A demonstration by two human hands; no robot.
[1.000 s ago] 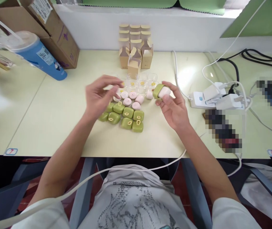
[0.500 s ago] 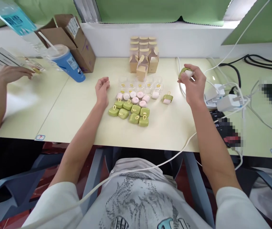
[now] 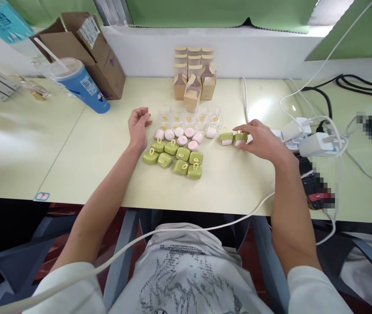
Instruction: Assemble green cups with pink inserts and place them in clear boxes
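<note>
My right hand [image 3: 262, 140] pinches a small green-capped piece [image 3: 240, 138] with a pinkish-white body, down at table level. Directly left of it stands a matching green-capped piece [image 3: 227, 138] with a cream loop on top. My left hand [image 3: 139, 126] rests on its side on the table, fingers loosely curled and apart from the thumb, holding nothing. Between the hands lie several loose green caps [image 3: 180, 167] with cream loops. Behind them are several pinkish-white round pieces [image 3: 182, 140]. Farther back stand clear plastic cups [image 3: 189, 117] with yellow marks inside.
Open small cardboard boxes [image 3: 192, 95] stand in rows near the wall. At left are a blue drink cup [image 3: 89, 89], a large carton [image 3: 107, 65] and a water bottle [image 3: 16, 30]. White chargers [image 3: 313, 141] and cables lie at right; one white cable [image 3: 186, 230] crosses my lap.
My right hand has come down and left with the green-capped piece, bringing it beside the other one. My left hand stays put. Another person's hand at far left has withdrawn from view.
</note>
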